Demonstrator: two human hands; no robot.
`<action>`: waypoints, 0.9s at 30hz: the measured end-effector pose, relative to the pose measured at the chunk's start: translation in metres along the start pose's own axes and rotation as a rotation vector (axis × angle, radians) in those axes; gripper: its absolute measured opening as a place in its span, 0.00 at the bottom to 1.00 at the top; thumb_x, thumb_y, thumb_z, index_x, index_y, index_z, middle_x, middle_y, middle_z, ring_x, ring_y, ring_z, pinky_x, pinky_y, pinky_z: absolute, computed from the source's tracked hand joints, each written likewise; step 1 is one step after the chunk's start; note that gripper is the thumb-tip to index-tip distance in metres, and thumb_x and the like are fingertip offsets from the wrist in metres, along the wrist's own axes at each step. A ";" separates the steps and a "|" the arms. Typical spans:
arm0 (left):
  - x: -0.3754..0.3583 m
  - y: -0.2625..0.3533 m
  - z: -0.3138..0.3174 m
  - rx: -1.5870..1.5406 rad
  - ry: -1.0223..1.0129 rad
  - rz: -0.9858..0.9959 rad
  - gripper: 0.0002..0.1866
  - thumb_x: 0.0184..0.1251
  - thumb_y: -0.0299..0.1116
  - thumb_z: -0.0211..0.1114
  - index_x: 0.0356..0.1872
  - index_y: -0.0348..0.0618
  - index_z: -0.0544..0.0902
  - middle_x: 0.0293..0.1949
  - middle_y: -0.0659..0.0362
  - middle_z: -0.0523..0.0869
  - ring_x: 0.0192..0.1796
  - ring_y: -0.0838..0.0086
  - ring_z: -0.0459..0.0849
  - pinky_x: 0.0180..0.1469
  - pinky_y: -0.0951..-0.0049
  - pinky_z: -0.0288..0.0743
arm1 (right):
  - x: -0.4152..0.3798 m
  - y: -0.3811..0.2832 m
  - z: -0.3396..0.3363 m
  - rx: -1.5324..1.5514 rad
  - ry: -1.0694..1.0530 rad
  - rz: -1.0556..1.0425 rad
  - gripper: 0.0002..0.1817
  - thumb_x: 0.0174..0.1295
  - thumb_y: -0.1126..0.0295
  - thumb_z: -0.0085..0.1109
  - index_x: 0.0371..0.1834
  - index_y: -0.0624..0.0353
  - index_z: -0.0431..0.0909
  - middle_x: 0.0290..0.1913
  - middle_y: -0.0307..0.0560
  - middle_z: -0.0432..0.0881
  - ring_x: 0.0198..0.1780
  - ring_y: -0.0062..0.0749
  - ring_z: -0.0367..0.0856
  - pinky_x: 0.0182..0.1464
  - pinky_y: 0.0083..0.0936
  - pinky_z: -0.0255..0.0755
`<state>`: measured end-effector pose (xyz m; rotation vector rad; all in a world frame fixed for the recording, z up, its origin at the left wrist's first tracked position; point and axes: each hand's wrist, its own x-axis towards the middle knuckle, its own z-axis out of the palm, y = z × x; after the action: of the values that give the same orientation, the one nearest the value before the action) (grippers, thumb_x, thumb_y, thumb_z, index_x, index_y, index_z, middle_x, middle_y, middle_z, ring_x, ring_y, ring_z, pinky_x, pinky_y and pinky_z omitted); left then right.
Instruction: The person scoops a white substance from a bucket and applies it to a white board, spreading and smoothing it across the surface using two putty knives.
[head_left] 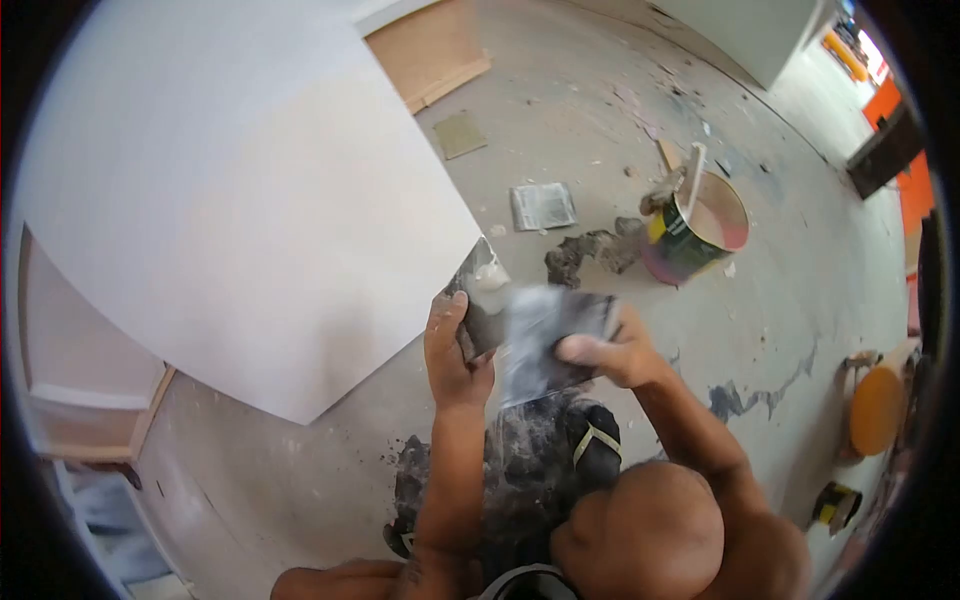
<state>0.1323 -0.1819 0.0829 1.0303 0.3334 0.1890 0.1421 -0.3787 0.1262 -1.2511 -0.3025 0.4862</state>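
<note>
My left hand (452, 350) is closed around a dark flat putty plate (482, 325), whose upper end bears a lump of white paste (489, 276). Just to its right, my right hand (618, 352) grips a wide flat putty scraper (540, 340), thumb across its dark end. The scraper's pale, smeared blade is blurred by motion and overlaps the plate's right side in this view. Close beyond my left hand is the corner of a large white panel (260, 210).
A bucket (690, 240) of pinkish-white paste with a stick in it stands ahead right, beside dark rubble (590, 253). A silvery square sheet (543, 206) and a tan square (460, 135) lie on the floor. An orange round object (876, 410) and a small can (836, 508) are at right.
</note>
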 end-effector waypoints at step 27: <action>-0.031 0.045 0.006 0.541 -0.403 0.199 0.18 0.80 0.34 0.59 0.61 0.31 0.77 0.45 0.53 0.88 0.47 0.74 0.84 0.53 0.70 0.77 | -0.001 0.003 0.032 0.211 0.571 -0.065 0.17 0.64 0.70 0.65 0.53 0.68 0.77 0.39 0.49 0.85 0.27 0.27 0.84 0.17 0.22 0.71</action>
<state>0.1054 -0.1735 0.1302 1.6049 -0.0972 0.0644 0.1256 -0.3514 0.1329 -1.1170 0.1876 0.0881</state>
